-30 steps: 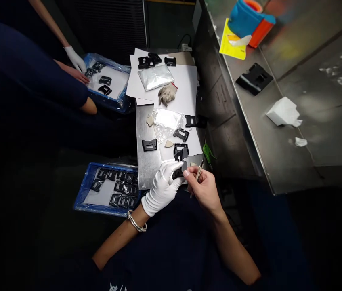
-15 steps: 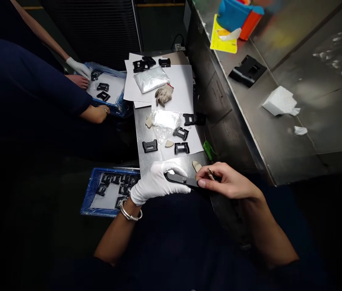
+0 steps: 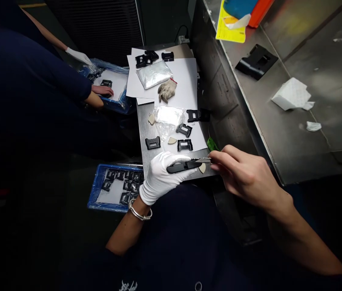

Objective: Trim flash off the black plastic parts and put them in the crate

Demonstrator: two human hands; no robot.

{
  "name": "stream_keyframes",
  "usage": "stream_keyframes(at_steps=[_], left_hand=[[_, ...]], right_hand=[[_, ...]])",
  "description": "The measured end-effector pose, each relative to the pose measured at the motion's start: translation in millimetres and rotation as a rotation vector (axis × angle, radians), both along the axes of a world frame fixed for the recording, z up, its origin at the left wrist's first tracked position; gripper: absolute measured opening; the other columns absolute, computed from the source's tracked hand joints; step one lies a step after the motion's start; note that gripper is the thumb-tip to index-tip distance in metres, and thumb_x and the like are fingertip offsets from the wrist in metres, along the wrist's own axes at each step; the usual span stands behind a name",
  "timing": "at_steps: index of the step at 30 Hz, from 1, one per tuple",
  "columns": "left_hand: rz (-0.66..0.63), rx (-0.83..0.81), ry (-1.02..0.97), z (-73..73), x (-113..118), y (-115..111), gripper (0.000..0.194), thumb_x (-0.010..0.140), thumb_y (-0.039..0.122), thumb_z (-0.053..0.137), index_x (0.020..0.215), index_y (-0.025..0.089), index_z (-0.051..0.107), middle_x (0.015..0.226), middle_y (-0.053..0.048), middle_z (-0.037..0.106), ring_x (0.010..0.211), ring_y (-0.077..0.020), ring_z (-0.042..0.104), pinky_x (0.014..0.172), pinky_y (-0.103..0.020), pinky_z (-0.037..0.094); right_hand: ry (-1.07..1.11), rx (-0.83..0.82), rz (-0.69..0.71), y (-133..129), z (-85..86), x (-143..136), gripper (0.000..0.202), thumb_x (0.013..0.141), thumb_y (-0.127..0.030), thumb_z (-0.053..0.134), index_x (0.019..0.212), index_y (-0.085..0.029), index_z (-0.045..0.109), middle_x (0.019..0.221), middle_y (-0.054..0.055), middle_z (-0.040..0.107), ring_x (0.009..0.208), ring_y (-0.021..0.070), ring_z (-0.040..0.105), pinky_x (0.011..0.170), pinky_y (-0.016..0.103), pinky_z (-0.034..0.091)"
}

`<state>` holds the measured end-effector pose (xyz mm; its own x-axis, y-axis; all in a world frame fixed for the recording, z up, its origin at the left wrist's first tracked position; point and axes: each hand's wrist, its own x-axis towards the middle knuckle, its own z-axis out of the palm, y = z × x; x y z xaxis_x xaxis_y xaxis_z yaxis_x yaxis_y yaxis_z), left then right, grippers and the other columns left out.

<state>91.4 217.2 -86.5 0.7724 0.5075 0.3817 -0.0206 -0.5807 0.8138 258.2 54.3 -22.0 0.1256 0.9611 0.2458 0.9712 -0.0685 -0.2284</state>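
Note:
My left hand point(image 3: 160, 174), in a white glove, is closed around a black plastic part point(image 3: 180, 166) above the near end of the metal table. My bare right hand point(image 3: 243, 173) pinches a slim craft knife point(image 3: 205, 160), whose pointed metal blade lies along the part's upper right edge. The fingers hide most of its handle. Just below the blade, a beige wedge-shaped piece point(image 3: 202, 168) rests at the table edge. Beyond my hands lie several similar black parts, among them a frame-like one point(image 3: 185, 145) and another point(image 3: 153, 142). A green-handled tool point(image 3: 212, 144) is near my right fingers.
A blue-lined tray point(image 3: 93, 194) of black parts sits at lower left. A co-worker's hands point(image 3: 102, 90) are at another tray point(image 3: 125, 103). Plastic bags point(image 3: 155, 74) and a dirty glove point(image 3: 167, 90) lie on paper. A raised metal bench point(image 3: 267, 133) stands right.
My right hand has turned and drawn back to the right, bringing the knife blade against the part's upper edge. My left hand has tilted the part. The co-worker's hand has reached into the tray.

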Motion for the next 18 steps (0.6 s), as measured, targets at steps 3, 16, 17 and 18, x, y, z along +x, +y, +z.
stream_keyframes(at_steps=[3,16,17,18], left_hand=[[0.010,0.032,-0.009,2.1,2,-1,0.023,0.084,0.034,0.083,0.101,0.019,0.080,0.097,-0.007,0.080,0.085,-0.0191,0.073,0.080,-0.033,0.059],[-0.002,0.000,-0.034,6.1,4,0,0.019,0.085,0.029,0.082,0.100,0.019,0.080,0.100,-0.006,0.081,0.087,-0.0181,0.075,0.083,-0.031,0.060],[0.001,0.005,-0.031,5.5,4,1,0.019,0.085,0.029,0.082,0.100,0.019,0.080,0.100,-0.006,0.081,0.087,-0.0182,0.075,0.083,-0.032,0.060],[0.003,0.013,-0.024,4.9,4,2,0.019,0.085,0.029,0.082,0.101,0.019,0.080,0.100,-0.006,0.081,0.087,-0.0185,0.075,0.084,-0.032,0.060]], right_hand=[[-0.115,0.030,-0.026,2,2.0,-3,0.021,0.101,-0.024,0.054,0.118,-0.019,0.067,0.089,0.004,0.065,0.064,0.0131,0.054,0.055,0.029,0.035],[0.010,0.099,0.004,12,-10.6,-12,0.024,0.102,-0.023,0.060,0.124,-0.019,0.067,0.108,0.007,0.076,0.088,0.0155,0.072,0.071,0.023,0.050],[0.000,0.103,0.011,13,-10.1,-12,0.023,0.102,-0.023,0.060,0.123,-0.018,0.067,0.107,0.006,0.077,0.088,0.0155,0.073,0.071,0.023,0.051],[-0.011,0.106,0.016,13,-9.4,-12,0.022,0.101,-0.023,0.060,0.121,-0.018,0.068,0.105,0.006,0.078,0.087,0.0152,0.073,0.071,0.023,0.051]])
